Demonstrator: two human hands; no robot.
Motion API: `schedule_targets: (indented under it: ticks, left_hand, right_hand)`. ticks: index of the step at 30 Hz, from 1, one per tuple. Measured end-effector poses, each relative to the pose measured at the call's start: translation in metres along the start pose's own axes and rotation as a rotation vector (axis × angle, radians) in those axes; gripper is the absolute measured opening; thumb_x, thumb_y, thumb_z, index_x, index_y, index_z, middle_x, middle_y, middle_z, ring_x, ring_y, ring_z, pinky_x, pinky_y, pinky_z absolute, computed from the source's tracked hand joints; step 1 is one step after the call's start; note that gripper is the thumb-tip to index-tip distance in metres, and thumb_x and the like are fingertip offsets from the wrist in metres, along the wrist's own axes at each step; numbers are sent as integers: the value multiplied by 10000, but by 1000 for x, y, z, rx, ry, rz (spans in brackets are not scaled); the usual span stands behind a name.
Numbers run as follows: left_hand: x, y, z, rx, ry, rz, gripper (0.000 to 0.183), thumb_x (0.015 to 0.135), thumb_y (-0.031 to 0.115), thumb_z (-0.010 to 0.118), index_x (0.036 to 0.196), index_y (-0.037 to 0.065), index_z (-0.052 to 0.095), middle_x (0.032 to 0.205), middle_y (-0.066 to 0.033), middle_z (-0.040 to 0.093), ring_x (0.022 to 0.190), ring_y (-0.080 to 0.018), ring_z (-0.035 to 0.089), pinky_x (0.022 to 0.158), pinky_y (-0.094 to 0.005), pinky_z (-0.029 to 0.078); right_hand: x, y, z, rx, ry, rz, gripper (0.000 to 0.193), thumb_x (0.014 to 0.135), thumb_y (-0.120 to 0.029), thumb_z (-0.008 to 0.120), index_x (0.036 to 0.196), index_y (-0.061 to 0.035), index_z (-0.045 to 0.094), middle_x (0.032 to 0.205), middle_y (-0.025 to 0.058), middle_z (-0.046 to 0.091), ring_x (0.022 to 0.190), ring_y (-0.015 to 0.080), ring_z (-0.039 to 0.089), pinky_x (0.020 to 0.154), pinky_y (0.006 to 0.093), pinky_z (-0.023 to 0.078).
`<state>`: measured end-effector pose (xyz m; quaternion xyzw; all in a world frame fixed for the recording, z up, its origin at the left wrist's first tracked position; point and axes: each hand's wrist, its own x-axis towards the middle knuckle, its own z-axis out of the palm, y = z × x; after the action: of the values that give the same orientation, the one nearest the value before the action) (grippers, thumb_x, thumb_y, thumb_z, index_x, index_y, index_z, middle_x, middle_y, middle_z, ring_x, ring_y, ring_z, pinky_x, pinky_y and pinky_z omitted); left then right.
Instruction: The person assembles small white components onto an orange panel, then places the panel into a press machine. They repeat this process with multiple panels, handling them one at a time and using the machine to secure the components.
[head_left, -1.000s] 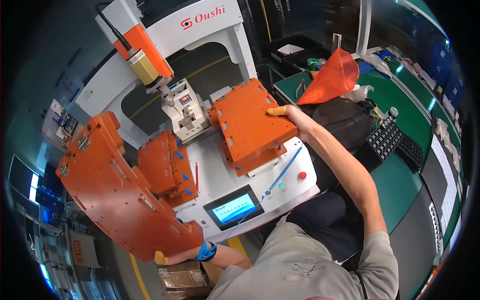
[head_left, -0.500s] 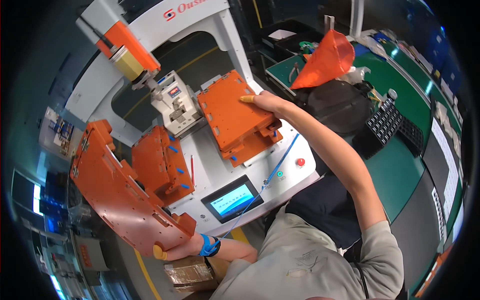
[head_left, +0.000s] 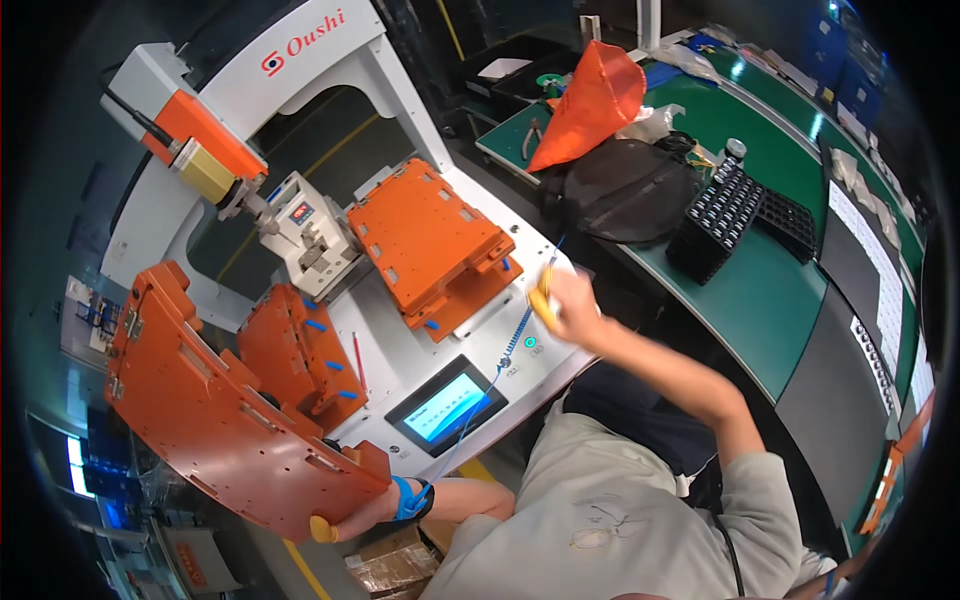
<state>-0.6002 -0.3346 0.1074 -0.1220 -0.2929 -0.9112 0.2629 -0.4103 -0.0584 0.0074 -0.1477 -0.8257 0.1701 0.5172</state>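
With my left hand, I grip the near edge of a large orange fixture panel, which is tilted up at the left of the machine. A yellow finger cot covers a fingertip of that hand, and a blue wrist strap is on the wrist. My right hand, also with yellow on a finger, is over the machine's right front edge, beside a blue coiled cord. Motion blurs its fingers. Next to it on the white base sits an orange fixture. Another orange fixture stands behind the held panel.
A white bench machine with an orange-sided head and a screen stands ahead. A green table at the right holds a black round bag, black trays and an orange cone-shaped bag. A cardboard box is below.
My right hand has left the top of the right orange fixture and moved toward me, near the coiled cord. The left hand still grips the panel. The whole view has shifted.
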Motion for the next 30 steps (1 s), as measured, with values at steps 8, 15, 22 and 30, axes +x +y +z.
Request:
schedule_targets:
  ticks: [8,15,22,30]
  left_hand:
    - [-102,-16,58,63,-121,-363,599,926,438,540,1376,46,493,1282,-178,581,1090,-322,648,912,-474,574]
    - [-159,-28,37,96,-546,-751,572,931,434,538,1338,32,526,1239,-167,607,1035,-309,661,897,-465,565]
    - [-217,-41,16,49,-1099,-1057,545,937,412,546,1312,16,547,1207,-155,628,991,-301,671,878,-457,564]
    - [-300,-52,8,-206,-1826,-1161,516,944,387,555,1281,-3,572,1171,-142,652,941,-292,682,857,-447,563]
  right_hand:
    - [-177,6,43,-108,-487,75,564,989,-222,548,1468,26,383,1506,253,387,1418,399,372,1180,454,331]
    - [-186,-19,64,-89,-633,484,527,924,-202,577,1389,31,489,1409,252,499,1194,389,582,937,452,520]
    - [-215,-21,47,-191,-593,620,489,926,-227,585,1337,33,537,1354,246,542,1140,393,601,917,451,521]
    - [-257,-53,7,-208,-209,721,455,928,-256,595,1277,35,591,1292,238,592,1079,398,624,895,449,521]
